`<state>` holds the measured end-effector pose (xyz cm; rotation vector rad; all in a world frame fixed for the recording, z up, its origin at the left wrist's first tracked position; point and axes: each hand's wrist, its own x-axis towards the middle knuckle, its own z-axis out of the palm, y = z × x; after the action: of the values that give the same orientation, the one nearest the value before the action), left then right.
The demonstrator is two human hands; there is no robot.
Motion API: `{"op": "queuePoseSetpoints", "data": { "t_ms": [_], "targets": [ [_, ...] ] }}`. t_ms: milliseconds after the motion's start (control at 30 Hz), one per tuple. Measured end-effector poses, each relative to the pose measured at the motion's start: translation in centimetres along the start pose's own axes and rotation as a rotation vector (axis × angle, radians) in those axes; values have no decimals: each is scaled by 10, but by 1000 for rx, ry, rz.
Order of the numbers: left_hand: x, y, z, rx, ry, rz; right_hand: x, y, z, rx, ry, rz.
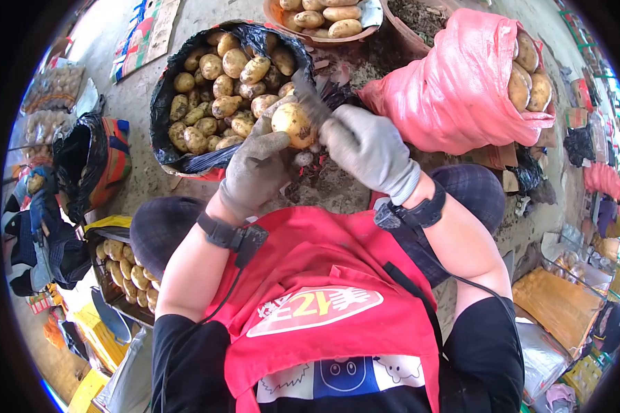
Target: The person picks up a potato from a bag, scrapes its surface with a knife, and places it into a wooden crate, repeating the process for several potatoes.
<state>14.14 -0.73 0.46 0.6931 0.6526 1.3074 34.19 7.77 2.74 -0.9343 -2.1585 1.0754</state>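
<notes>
Soiled floor (134, 103) lies below, while the potato (293, 125), pinched in the left hand (258, 162) near the lined bag (160, 113), the right hand (372, 146) closed on a blurred tool (310, 100), should handle firm, fairly light, possibly slick, best held round its sides.

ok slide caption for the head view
Grey-gloved left hand holds a round yellow potato; grey-gloved right hand grips a blurred dark tool.

From here I count 2 gloved hands (257, 168) (373, 146), 2 wrist straps (222, 231) (427, 208), 1 held potato (293, 124), 1 blurred tool (313, 101), 1 apron (310, 241), 1 pink sack (441, 89) with at least 3 potatoes (540, 92) showing, 2 basins (324, 40) (401, 33), 2 black-lined bags (160, 110) (69, 162); front bag's potatoes (225, 107) too many to count
</notes>
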Motion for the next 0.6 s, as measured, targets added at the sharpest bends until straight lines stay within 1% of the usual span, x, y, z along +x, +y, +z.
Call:
{"op": "queuePoseSetpoints", "data": {
  "t_ms": [33,100,133,167,200,233,267,300,333,367,433,467,500,567,600],
  "targets": [
    [2,3,-2,-4,3,-1,6,3,-6,84,-34,156],
    [5,8,-9,-154,73,-135,14,1,-15,249,-108,387],
    [5,12,-10,-105,113,-176,15,4,-13,250,-110,389],
    [6,11,-9,-106,115,-179,15,10,-11,193,-140,349],
    [7,9,-7,-12,97,-122,15,13,-9,137,-169,309],
    [7,7,-6,81,78,-64,15,13,-7,139,-170,313],
    [8,3,-10,79,81,-69,14,12,-5,55,-171,245],
    [9,-3,-15,14,101,-71,14,10,-3,-28,-171,177],
    [10,-7,-20,-51,121,-73,15,9,0,-151,-129,51],
    [9,-8,-23,-52,123,-74,14,6,2,-150,-131,52],
    [6,-5,-32,1244,-99,503,9,-1,7,-290,-153,-120],
    [9,-1,-36,1431,-153,606,3,2,17,-340,-132,-133],
    [7,-2,-34,1433,-153,605,1,1,19,-313,-123,-110],
    [4,-8,-24,57,65,-27,5,-2,11,-283,-76,-130],
    [7,-9,-24,-79,-22,24,7,-7,8,-268,19,-99]
  ]
}}
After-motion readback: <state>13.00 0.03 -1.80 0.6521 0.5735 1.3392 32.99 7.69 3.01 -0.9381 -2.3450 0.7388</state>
